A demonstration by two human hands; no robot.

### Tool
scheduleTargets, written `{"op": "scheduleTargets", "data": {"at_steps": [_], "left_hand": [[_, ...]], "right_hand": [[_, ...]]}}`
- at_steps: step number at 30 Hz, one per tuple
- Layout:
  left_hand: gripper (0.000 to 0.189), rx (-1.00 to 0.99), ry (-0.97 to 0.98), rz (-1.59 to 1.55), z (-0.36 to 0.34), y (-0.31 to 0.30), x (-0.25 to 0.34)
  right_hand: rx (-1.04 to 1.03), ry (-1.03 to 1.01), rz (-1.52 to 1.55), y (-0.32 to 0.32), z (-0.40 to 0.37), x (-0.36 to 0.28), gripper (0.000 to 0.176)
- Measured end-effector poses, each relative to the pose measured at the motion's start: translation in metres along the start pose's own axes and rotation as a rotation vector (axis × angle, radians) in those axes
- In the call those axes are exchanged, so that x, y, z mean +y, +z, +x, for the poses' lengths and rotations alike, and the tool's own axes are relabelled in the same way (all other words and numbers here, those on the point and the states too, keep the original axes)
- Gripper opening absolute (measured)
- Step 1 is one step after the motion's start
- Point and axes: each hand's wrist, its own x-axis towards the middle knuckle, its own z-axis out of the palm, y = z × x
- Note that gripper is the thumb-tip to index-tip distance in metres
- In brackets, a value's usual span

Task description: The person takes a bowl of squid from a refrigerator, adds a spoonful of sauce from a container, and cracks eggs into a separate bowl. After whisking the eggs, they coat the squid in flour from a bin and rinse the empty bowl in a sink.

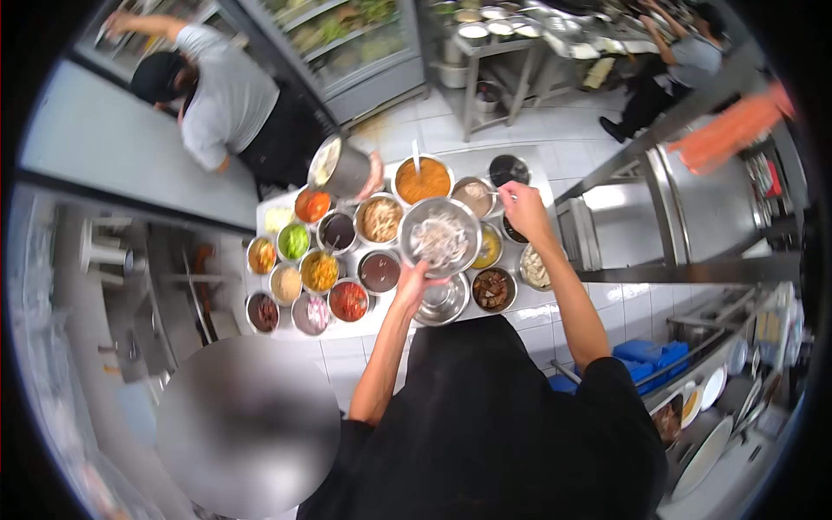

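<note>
A plain black top (494, 425) with short black sleeves (620, 390) leaves both forearms (568, 299) bare.

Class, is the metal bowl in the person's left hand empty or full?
Partly filled: the metal bowl in the left hand holds pale strips, with its bare inner side showing around them.

Our left hand (413, 286) gripping a metal bowl (440, 236) of pale shreds, our right hand (523, 206) near a container of dark food (509, 171), its grip unclear to us, orange sauce (422, 180) alongside on the table (466, 161), a grey-shirted person (230, 100) upper left.
</note>
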Motion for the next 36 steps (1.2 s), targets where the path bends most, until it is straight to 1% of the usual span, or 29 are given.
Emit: {"op": "scheduleTargets", "data": {"at_steps": [1,2,3,4,5,6,7,8,9,11,12,13,15,17,19,20,21,23,24,25,26,27,29,30,32,33,34,35,36], "left_hand": [[0.056,0.013,0.021,0.014,-0.003,-0.003,-0.003],[0.054,0.026,-0.016,0.011,-0.011,-0.006,0.0],[0.053,0.027,-0.053,0.014,-0.023,-0.011,0.006],[0.051,0.004,-0.002,0.014,-0.04,-0.01,0.014],[0.049,-0.02,-0.081,0.046,-0.05,-0.016,0.02],[0.049,-0.068,-0.068,0.047,-0.051,-0.033,0.012],[0.05,-0.078,-0.071,0.062,-0.068,-0.019,0.027],[0.051,-0.127,-0.104,0.102,-0.072,-0.025,0.026],[0.054,-0.144,-0.13,0.17,-0.077,-0.024,0.027],[0.056,-0.295,-0.249,0.248,-0.077,-0.033,0.016],[0.056,-0.314,-0.275,0.264,-0.08,-0.022,0.012],[0.057,-0.329,-0.3,0.285,-0.086,-0.003,0.006],[0.057,-0.457,-0.392,0.36,-0.091,0.045,-0.007],[0.064,-0.595,-0.555,0.377,-0.073,0.076,-0.057],[0.056,-0.702,-0.515,0.456,-0.066,0.129,-0.112],[0.057,-0.765,-0.54,0.46,-0.058,0.161,-0.139],[0.058,-0.825,-0.568,0.454,-0.056,0.198,-0.163],[0.072,-0.908,-0.588,0.48,-0.062,0.283,-0.193],[0.072,-0.941,-0.569,0.496,-0.063,0.313,-0.216],[0.072,-0.975,-0.547,0.513,-0.067,0.344,-0.241],[0.063,-0.957,-0.484,0.561,-0.08,0.381,-0.255],[0.058,-0.98,-0.594,0.539,-0.084,0.412,-0.271],[0.05,-1.014,-0.815,0.482,-0.086,0.469,-0.306],[0.047,-1.012,-0.763,0.488,-0.092,0.494,-0.318],[0.042,-1.013,-0.651,0.5,-0.098,0.543,-0.338],[0.041,-1.051,-0.652,0.513,-0.095,0.561,-0.349],[0.041,-1.085,-0.656,0.525,-0.089,0.579,-0.364],[0.041,-1.117,-0.665,0.537,-0.081,0.593,-0.381],[0.043,-1.196,-0.728,0.569,-0.069,0.609,-0.401]], "right_hand": [[0.028,0.094,-0.013,0.002,0.003,0.016,0.017],[-0.019,0.108,0.055,0.016,0.007,0.041,0.018],[-0.042,0.186,-0.022,0.026,0.009,0.044,0.021],[-0.087,-0.022,-0.198,0.047,0.017,0.076,0.018],[-0.13,0.055,-0.241,0.045,0.013,0.064,0.02],[-0.1,0.087,-0.246,0.046,0.007,0.064,0.02],[-0.018,0.014,-0.292,0.038,-0.007,0.055,0.024],[0.077,0.019,-0.317,0.026,-0.022,0.041,0.023],[0.163,0.014,-0.338,0.01,-0.041,0.021,0.022],[0.345,0.028,-0.216,-0.039,-0.093,-0.028,0.023],[0.295,0.06,-0.159,-0.066,-0.123,-0.051,0.023],[0.245,0.089,-0.095,-0.088,-0.153,-0.066,0.023],[-0.045,-0.021,0.044,-0.11,-0.208,-0.063,0.034],[-0.129,0.074,-0.056,-0.115,-0.258,-0.055,0.045],[-0.124,0.329,-0.269,-0.14,-0.28,-0.037,0.055],[-0.127,0.461,-0.372,-0.156,-0.291,-0.024,0.06],[-0.086,0.51,-0.27,-0.172,-0.303,-0.002,0.063],[-0.003,0.591,-0.072,-0.204,-0.325,0.068,0.068],[0.06,0.542,-0.063,-0.216,-0.34,0.107,0.067],[0.042,0.55,-0.141,-0.246,-0.35,0.123,0.063],[0.087,0.618,-0.233,-0.27,-0.358,0.146,0.062],[0.132,0.687,-0.321,-0.289,-0.366,0.173,0.061],[0.34,0.623,-0.448,-0.327,-0.391,0.233,0.058],[0.294,0.536,-0.494,-0.356,-0.406,0.234,0.058],[0.306,0.554,-0.376,-0.418,-0.42,0.229,0.061],[0.307,0.564,-0.316,-0.442,-0.427,0.227,0.063],[0.379,0.709,-0.389,-0.455,-0.429,0.23,0.067],[0.417,0.752,-0.351,-0.459,-0.427,0.249,0.065],[0.455,0.794,-0.313,-0.458,-0.422,0.279,0.063]]}}
